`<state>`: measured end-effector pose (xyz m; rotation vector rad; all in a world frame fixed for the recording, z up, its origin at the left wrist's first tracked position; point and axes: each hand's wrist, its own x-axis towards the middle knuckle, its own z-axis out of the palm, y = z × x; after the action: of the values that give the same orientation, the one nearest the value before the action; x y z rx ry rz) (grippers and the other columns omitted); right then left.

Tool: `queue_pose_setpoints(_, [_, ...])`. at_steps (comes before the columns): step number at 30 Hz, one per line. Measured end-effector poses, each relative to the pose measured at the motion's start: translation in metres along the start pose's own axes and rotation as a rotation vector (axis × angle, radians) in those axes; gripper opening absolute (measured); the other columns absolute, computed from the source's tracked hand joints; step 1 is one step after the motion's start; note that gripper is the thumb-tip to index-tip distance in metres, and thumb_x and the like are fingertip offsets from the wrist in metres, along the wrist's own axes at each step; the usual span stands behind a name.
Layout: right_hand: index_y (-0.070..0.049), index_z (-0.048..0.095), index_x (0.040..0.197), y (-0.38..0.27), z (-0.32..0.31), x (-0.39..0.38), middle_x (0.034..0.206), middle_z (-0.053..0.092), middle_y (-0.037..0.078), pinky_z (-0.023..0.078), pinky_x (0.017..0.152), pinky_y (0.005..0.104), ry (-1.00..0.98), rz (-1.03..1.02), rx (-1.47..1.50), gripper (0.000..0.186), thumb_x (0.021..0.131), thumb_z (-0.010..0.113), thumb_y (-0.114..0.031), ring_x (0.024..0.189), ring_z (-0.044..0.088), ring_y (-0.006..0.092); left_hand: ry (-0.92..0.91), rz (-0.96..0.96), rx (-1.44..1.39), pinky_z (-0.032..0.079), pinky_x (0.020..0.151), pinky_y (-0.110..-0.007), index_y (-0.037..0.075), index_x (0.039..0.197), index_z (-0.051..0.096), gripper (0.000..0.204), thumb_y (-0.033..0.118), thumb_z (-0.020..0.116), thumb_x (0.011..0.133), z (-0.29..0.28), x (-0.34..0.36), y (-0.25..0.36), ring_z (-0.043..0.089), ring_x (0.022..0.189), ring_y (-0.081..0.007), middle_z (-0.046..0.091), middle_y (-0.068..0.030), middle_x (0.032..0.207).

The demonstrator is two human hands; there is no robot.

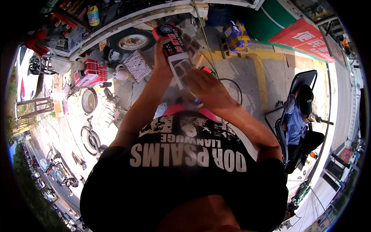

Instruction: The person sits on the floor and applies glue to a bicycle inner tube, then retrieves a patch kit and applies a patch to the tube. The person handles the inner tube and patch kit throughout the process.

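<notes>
My left hand (160, 60) grips a black and red box of tyre patches (170, 43) along its left side. A wheel picture marks the far end of the box. From its near end a white sleeve or tray (177, 62) sticks out, with dark rounded squares along it. My right hand (210, 91) is over the near part of the tray, and its fingers are smeared by motion. Whether they hold anything cannot be made out. Past the fingers a small red and green thing (209, 71) shows in part.
A tyre on a rusty rim (133, 41) lies under the workbench edge (135, 18). To the left are a red carton (91, 72), a white mug (121, 72) and a loose tyre (89, 101). A taped parcel (236, 35) stands far right. A person in blue (295, 116) sits at right.
</notes>
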<state>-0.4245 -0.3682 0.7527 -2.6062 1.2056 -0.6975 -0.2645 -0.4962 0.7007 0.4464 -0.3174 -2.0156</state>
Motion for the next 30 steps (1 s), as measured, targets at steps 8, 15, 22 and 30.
queue_pose_setpoints(8, [0.002, 0.047, 0.124, 0.003, 0.008, 0.003, 0.125, 0.052, 0.019, 0.04, 0.101, 0.0377, -0.127, 0.011, -0.06, 0.056, 0.069, 0.061, -0.003, 0.119, 0.049, 0.0307, -0.038, 0.073, 0.094, 0.057, 0.069, -0.044, 0.004, 0.119, 0.051, 0.059, 0.055, 0.048, 0.088, 0.009, -0.005, -0.003, 0.066, 0.085, -0.0292, 0.064, -0.0164, 0.095])
queue_pose_setpoints(15, [-0.002, 0.044, 0.129, 0.006, -0.015, 0.007, 0.121, 0.054, 0.015, 0.045, 0.096, 0.0352, -0.227, -0.062, -0.039, 0.064, 0.07, 0.067, -0.007, 0.111, 0.054, 0.0273, -0.009, 0.048, 0.167, 0.057, 0.07, -0.044, 0.003, 0.119, 0.05, 0.061, 0.055, 0.048, 0.089, -0.002, -0.003, -0.002, 0.066, 0.086, -0.0281, 0.064, -0.0164, 0.096])
queue_pose_setpoints(22, [-0.003, 0.048, 0.127, 0.016, -0.019, 0.009, 0.116, 0.054, 0.014, 0.048, 0.09, 0.0348, -0.157, -0.133, -0.154, 0.056, 0.074, 0.066, -0.011, 0.107, 0.056, 0.0272, 0.011, -0.041, 0.158, 0.057, 0.069, -0.042, 0.003, 0.12, 0.05, 0.062, 0.056, 0.047, 0.089, 0.004, -0.007, -0.003, 0.065, 0.084, -0.0284, 0.064, -0.0167, 0.096])
queue_pose_setpoints(30, [0.0, 0.052, 0.117, 0.008, 0.026, 0.008, 0.119, 0.052, 0.019, 0.046, 0.094, 0.0391, 0.129, 0.087, -0.207, 0.045, 0.074, 0.063, -0.009, 0.113, 0.052, 0.0349, 0.053, 0.013, 0.15, 0.056, 0.071, -0.042, 0.003, 0.12, 0.05, 0.062, 0.057, 0.042, 0.09, 0.003, -0.007, -0.023, 0.063, 0.091, -0.0295, 0.062, -0.0177, 0.099])
